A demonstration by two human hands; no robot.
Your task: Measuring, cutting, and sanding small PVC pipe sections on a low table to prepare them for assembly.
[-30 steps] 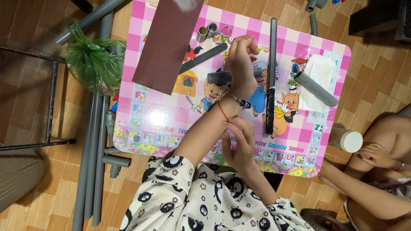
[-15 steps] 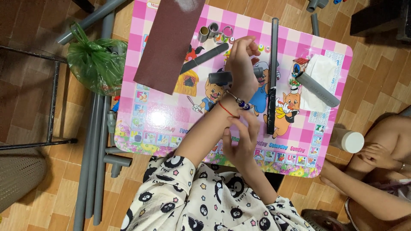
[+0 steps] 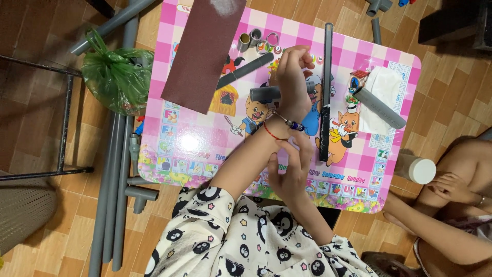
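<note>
My left hand (image 3: 291,77) is over the middle of a pink checked cartoon table (image 3: 195,143), fingers curled, palm turned sideways. A short grey pipe piece (image 3: 264,94) lies on the table beneath it; whether the hand touches it is unclear. On my left wrist sit a red string and a beaded bracelet (image 3: 293,124). My right hand (image 3: 288,169) reaches up from below, its fingertips on that bracelet. Both sleeves are white with black animal faces.
A brown sandpaper sheet (image 3: 205,46), a long dark bar (image 3: 326,87), small pipe rings (image 3: 256,40) and a grey pipe on white tissue (image 3: 380,107) lie on the table. A green bag (image 3: 115,77) and long grey pipes (image 3: 110,195) are at left. Another person (image 3: 451,205) sits at right beside a white-capped tube (image 3: 417,169).
My right hand has slid up from the table's near edge to my left wrist. My left hand has stayed over the short pipe piece.
</note>
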